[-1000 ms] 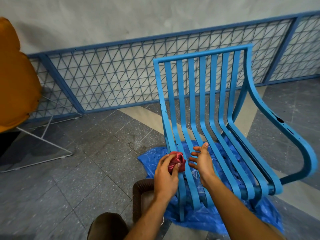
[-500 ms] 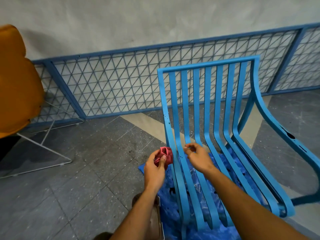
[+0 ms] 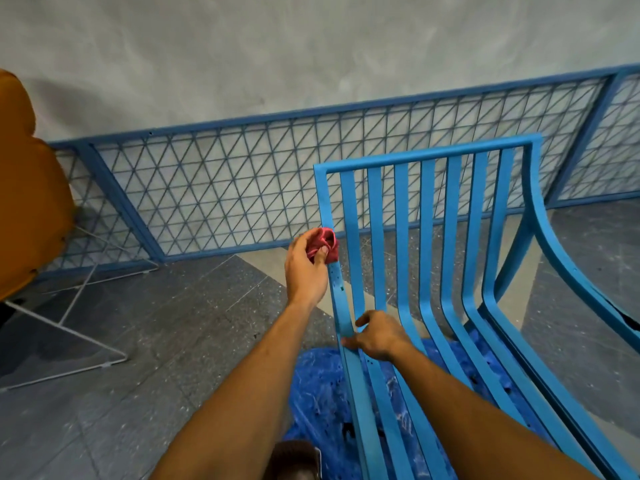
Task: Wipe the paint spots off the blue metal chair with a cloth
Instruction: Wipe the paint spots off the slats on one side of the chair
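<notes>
Illumination even and soft, moderately bright; source not visible. Faint diffuse shadow on the grey floor beneath the orange chair at left. No glare noted. Wide-angle distortion evident: the blue mesh fence bows and tilts toward the frame edges. Slight softness overall; forearms at the lower edge marginally blurred
</notes>
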Demonstrator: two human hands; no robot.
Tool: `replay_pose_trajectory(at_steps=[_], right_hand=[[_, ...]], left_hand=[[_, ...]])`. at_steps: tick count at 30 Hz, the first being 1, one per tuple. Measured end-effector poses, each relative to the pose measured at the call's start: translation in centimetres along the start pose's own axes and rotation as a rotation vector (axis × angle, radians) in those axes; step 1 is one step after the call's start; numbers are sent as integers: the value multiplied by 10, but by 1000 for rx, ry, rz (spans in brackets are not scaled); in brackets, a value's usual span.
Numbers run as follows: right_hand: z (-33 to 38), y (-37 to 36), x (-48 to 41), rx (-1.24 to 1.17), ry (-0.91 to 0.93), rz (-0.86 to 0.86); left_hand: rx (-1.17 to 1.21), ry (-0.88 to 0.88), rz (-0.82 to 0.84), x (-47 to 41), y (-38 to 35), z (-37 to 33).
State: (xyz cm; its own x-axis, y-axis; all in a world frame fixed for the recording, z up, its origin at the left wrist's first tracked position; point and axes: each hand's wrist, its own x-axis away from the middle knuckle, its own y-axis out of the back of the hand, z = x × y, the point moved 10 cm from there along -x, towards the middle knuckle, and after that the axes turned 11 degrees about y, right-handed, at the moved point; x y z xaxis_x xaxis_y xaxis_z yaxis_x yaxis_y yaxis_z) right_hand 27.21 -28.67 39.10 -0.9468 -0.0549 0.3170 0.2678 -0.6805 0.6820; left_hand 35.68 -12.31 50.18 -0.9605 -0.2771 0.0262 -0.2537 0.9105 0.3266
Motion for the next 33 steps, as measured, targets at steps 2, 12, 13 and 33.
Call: replay_pose_trajectory(at_steps=[2, 12, 13, 33], right_hand=[[-8, -3, -4, -67, -37, 2], [-32, -18, -5, -329, -125, -4], [-33, -20, -5, -344, -133, -4], [-9, -19, 39, -43, -25, -119]], left_hand=[[-55, -58, -16, -18, -5, -21], [-559, -232, 69, -61, -63, -41], [-611, -240, 64, -57, -65, -35], [-878, -345, 198, 50, -67, 46]])
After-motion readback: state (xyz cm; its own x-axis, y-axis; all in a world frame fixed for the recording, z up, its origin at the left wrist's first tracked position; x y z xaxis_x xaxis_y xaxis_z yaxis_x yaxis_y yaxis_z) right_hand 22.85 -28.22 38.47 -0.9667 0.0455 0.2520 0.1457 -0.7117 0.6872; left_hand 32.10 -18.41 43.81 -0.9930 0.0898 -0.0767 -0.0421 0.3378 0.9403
